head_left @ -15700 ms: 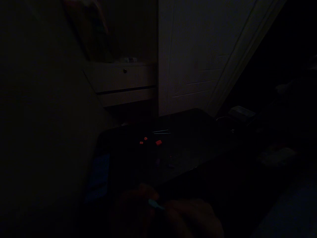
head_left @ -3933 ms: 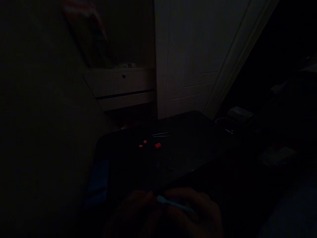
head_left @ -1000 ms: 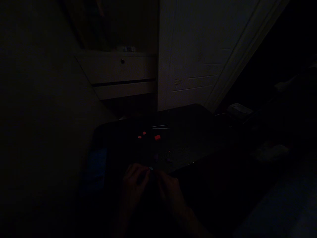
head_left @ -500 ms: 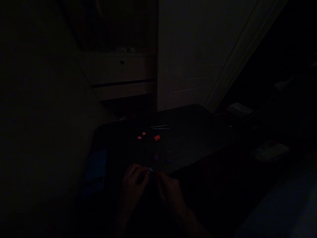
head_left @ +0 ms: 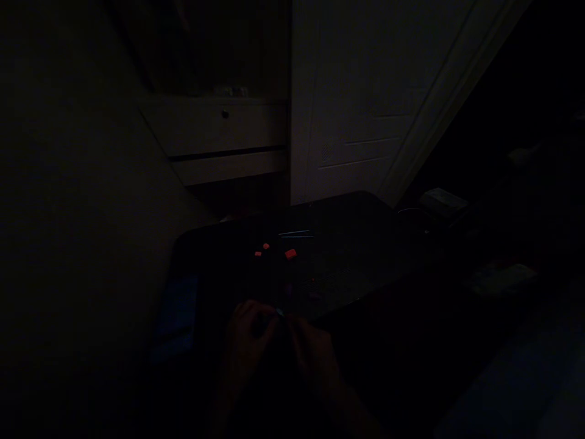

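Observation:
The scene is very dark. At the near edge of a black table (head_left: 347, 213), my left hand (head_left: 249, 332) is closed in a pinch, with a small pale bluish piece (head_left: 279, 312) at its fingertips. My right hand (head_left: 313, 344) is closed close beside it, fingertips toward the same piece; what it grips is too dark to make out. Beyond the hands lie a dim purple lump (head_left: 288, 289) and another dark lump (head_left: 315, 295). Farther back are a red block (head_left: 290, 253), a small reddish square (head_left: 258, 253) and a small reddish round piece (head_left: 265, 246).
Thin metal tweezers (head_left: 295, 233) lie behind the red block. A bluish flat rectangle (head_left: 176, 317) is at the table's left. Drawers (head_left: 228, 131) and a pale door panel (head_left: 351, 122) stand behind the table. A box-like object (head_left: 443, 200) sits off to the right.
Both hands stay almost in place, fingertips together, with the pale piece slightly turned or shifted. The picture is a little darker around the hands. The pieces on the table have not moved.

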A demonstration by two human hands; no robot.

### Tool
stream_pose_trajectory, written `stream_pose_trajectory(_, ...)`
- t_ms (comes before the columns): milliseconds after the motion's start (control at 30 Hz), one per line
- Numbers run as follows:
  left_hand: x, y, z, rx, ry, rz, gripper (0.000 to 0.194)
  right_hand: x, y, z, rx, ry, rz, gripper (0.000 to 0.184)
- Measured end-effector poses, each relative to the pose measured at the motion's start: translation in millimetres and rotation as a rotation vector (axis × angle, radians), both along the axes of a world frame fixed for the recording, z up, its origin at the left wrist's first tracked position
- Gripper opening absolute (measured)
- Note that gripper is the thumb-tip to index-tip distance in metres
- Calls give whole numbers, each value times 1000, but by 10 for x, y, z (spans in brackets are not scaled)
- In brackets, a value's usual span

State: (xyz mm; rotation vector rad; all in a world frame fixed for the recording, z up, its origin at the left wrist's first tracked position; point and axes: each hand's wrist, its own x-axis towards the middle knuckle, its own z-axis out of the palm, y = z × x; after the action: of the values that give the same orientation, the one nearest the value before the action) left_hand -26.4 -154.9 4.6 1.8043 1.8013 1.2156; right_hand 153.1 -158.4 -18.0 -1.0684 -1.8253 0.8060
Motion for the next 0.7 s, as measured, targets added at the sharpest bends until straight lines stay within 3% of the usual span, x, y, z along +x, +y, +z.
stream_pose_trajectory(367,-3,-6,-46,-11,24,0,6,22,-40,-53,-29,-97,37,36)
stream_pose_trajectory(700,-4,-9,-79,0,15,-11,8,48,4,-68,10,-120,-14,34)
